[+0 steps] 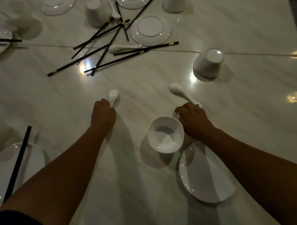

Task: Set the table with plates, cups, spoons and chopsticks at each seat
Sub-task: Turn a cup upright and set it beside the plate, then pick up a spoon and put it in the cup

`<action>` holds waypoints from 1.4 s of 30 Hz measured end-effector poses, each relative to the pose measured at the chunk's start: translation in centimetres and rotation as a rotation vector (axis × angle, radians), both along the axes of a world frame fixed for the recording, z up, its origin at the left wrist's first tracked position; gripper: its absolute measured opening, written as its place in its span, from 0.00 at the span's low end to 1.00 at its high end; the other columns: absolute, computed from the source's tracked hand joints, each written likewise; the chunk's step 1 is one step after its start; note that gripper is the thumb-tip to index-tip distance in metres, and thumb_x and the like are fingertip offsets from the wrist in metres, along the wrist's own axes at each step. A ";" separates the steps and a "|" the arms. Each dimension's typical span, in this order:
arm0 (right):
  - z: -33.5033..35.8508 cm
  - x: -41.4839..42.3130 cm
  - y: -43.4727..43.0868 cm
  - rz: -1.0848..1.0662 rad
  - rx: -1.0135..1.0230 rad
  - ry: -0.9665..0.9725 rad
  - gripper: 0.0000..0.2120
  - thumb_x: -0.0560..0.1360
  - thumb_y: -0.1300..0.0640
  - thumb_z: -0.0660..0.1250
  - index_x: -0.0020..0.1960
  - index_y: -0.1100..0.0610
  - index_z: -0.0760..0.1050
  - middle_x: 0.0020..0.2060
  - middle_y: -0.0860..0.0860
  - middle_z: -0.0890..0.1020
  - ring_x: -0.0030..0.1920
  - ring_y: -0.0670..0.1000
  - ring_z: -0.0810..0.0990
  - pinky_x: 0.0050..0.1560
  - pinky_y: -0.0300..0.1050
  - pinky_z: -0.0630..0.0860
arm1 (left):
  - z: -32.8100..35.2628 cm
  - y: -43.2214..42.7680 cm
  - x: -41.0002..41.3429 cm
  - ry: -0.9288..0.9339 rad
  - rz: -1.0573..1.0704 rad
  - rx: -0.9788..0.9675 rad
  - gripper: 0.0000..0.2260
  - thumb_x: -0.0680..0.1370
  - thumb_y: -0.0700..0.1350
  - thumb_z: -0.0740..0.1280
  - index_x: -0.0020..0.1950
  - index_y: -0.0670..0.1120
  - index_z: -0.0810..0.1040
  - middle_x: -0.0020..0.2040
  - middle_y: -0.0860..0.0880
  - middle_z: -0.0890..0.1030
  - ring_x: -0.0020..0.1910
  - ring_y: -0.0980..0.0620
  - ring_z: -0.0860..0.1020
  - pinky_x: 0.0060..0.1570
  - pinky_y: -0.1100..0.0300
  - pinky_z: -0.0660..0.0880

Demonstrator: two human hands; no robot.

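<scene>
Left hand (104,113) grips a glossy white spoon (113,96); right hand (192,117) pinches a second spoon (178,90).

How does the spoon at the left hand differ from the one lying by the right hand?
The left spoon is gripped by the left hand, handle hidden inside it; the right spoon lies on the table, full length showing. The left spoon points almost straight away; the right spoon slants, bowl far-left, handle end by the right hand, contact unclear. Both are glossy white.
</scene>
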State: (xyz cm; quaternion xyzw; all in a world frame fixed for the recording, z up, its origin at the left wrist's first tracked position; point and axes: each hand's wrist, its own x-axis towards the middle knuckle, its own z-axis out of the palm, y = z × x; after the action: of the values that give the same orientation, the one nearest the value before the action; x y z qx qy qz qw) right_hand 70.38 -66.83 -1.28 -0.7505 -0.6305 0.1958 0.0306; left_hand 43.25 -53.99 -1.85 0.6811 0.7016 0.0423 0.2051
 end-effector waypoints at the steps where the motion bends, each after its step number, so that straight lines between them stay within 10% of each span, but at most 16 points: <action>1: 0.0 0.0 -0.3 0.007 -0.008 -0.005 0.15 0.77 0.55 0.60 0.63 0.53 0.74 0.58 0.55 0.77 0.57 0.59 0.75 0.57 0.53 0.69 | 0.2 -0.1 0.2 -0.008 0.008 -0.013 0.11 0.77 0.41 0.61 0.53 0.34 0.73 0.51 0.35 0.76 0.50 0.37 0.75 0.46 0.53 0.68; 9: 0.2 0.3 -1.2 0.024 -0.033 0.058 0.17 0.78 0.56 0.60 0.66 0.54 0.72 0.64 0.54 0.73 0.62 0.59 0.72 0.60 0.50 0.67 | 6.3 -8.5 3.6 -0.712 0.188 -0.367 0.05 0.78 0.39 0.63 0.48 0.44 0.78 0.45 0.42 0.82 0.42 0.45 0.82 0.40 0.56 0.82; 21: -0.1 0.3 -2.0 0.069 -0.083 0.135 0.17 0.77 0.60 0.59 0.65 0.59 0.73 0.68 0.57 0.72 0.69 0.56 0.69 0.70 0.48 0.60 | 6.8 -16.6 6.2 -0.524 0.071 -0.468 0.07 0.74 0.44 0.69 0.50 0.44 0.77 0.42 0.44 0.82 0.39 0.47 0.82 0.40 0.50 0.82; 32: 0.6 0.2 -1.1 -0.067 -0.014 0.262 0.12 0.78 0.60 0.58 0.54 0.59 0.79 0.54 0.54 0.81 0.55 0.55 0.79 0.56 0.46 0.72 | 6.1 -15.5 6.8 -0.539 0.135 -0.484 0.15 0.74 0.45 0.70 0.54 0.47 0.66 0.51 0.42 0.76 0.45 0.45 0.79 0.32 0.54 0.81; 37: 1.6 0.4 3.4 -0.254 0.088 0.439 0.11 0.77 0.57 0.60 0.52 0.54 0.80 0.50 0.54 0.84 0.50 0.56 0.82 0.59 0.49 0.76 | 6.0 -14.2 5.3 -0.713 0.265 -0.549 0.12 0.77 0.49 0.66 0.53 0.46 0.66 0.39 0.42 0.80 0.29 0.50 0.77 0.29 0.58 0.75; 42: 3.1 -2.6 11.2 -0.105 0.166 0.437 0.11 0.77 0.58 0.61 0.55 0.56 0.79 0.51 0.52 0.83 0.47 0.48 0.78 0.51 0.40 0.72 | 4.6 -9.2 1.6 -0.355 0.040 -0.233 0.11 0.78 0.51 0.63 0.44 0.44 0.75 0.39 0.48 0.81 0.37 0.52 0.77 0.40 0.59 0.71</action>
State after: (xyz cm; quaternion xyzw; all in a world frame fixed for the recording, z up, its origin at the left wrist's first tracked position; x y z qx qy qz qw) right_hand 67.80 -55.61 1.83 -0.7170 -0.5827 0.2994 0.2382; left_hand 44.88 -63.17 2.71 0.6208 0.6678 0.0845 0.4020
